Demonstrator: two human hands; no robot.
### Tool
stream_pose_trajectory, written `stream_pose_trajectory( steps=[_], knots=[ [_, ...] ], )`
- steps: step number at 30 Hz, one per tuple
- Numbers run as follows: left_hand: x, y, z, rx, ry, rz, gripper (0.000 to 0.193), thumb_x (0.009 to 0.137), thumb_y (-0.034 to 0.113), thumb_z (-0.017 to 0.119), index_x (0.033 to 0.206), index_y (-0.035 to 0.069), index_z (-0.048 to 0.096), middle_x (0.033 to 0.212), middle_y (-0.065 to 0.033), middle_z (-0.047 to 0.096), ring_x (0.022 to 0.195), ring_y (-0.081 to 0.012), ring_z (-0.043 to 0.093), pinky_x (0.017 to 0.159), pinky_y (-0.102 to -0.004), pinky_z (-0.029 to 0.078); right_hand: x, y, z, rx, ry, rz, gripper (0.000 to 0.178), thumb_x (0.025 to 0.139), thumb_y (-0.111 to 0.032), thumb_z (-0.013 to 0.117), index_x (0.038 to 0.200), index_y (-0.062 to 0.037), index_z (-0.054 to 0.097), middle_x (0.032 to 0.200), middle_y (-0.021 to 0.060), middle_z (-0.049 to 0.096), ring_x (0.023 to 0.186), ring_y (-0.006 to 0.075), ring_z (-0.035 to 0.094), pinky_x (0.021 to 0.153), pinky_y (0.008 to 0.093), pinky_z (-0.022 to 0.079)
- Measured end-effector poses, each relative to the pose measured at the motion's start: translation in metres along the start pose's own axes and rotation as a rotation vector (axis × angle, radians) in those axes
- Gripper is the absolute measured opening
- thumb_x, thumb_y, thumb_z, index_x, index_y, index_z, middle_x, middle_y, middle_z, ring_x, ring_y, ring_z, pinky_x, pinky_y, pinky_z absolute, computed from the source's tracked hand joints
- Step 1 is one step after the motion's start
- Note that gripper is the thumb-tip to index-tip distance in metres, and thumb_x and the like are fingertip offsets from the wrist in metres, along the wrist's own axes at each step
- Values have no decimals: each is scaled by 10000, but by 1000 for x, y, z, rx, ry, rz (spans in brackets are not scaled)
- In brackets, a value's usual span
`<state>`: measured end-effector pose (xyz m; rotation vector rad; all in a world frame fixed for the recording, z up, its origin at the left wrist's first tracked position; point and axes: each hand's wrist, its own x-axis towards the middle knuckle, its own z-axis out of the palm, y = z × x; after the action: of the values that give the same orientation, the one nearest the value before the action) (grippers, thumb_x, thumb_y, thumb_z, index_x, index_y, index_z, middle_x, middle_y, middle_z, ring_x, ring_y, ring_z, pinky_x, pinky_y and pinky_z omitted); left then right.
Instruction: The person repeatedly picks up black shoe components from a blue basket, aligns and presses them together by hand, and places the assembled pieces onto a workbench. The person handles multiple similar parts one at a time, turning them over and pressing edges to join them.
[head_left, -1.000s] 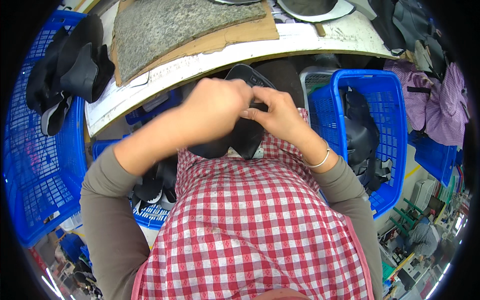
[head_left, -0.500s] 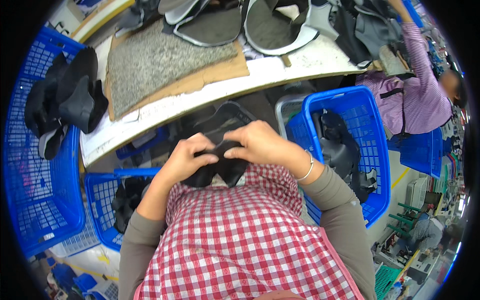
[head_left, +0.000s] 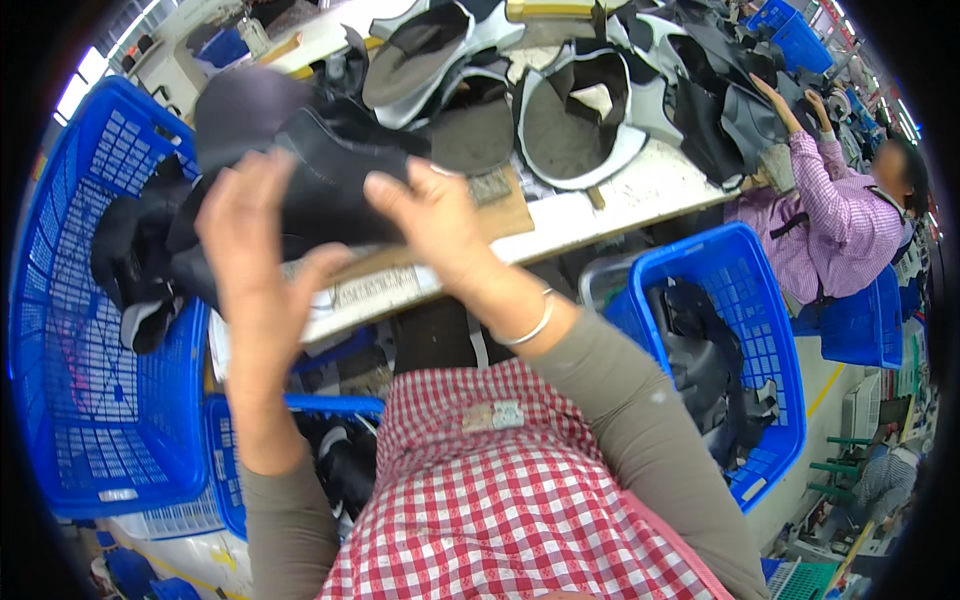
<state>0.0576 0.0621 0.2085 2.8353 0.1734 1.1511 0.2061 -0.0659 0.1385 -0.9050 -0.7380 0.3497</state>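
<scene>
A black shoe upper (head_left: pixel 335 185) lies over the grey pad on the white workbench, in front of my hands. My left hand (head_left: pixel 250 245), blurred by motion, is at its left side, with fingers raised and thumb spread apart. My right hand (head_left: pixel 440 225) is at the upper's right edge. Its thumb stretches over the black material and its fingers stand apart from the thumb. Whether the right fingertips press on the upper cannot be made out. Further black pieces (head_left: pixel 135 255) hang over the blue basket's edge at the left.
Grey-and-white shoe uppers (head_left: pixel 585 120) are spread along the workbench (head_left: pixel 660 185). A large blue basket (head_left: pixel 110 440) stands left. Another blue basket (head_left: pixel 785 400), right, holds black pieces; a third (head_left: pixel 225 470) is below the bench. A person in a striped shirt (head_left: pixel 830 220) works at the right.
Both my hands have moved from my lap up to the bench, and the left is apart from the black piece they held. My view has shifted, showing more of the bench's far side.
</scene>
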Motion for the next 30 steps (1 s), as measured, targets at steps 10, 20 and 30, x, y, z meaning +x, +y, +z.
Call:
stream_pose_trajectory(
  steps=[10,20,30],
  knots=[
    [-39,-121,143,-42,-129,-245,821,734,-170,674,1481,154,575,1460,-142,551,1451,-443,438,1182,-521,411,-25,28,-241,-1682,30,17,375,809,-27,783,1177,-45,716,1151,185,669,1105,398,617,985,478,491],
    [-50,-116,112,-275,-179,-232,598,882,-159,602,1417,96,678,1450,-129,624,1478,-358,498,1226,-438,384,13,28,-312,-1762,232,-25,498,800,-56,841,1271,-21,681,1268,204,604,1162,410,582,994,475,507],
    [-28,-90,118,7,-234,-390,554,982,-26,640,1509,131,577,1495,-188,589,1365,-391,588,1120,-408,471,45,8,-377,-1811,1,267,675,923,-103,705,1508,74,418,1079,288,711,993,448,708,850,531,573]
  ],
)
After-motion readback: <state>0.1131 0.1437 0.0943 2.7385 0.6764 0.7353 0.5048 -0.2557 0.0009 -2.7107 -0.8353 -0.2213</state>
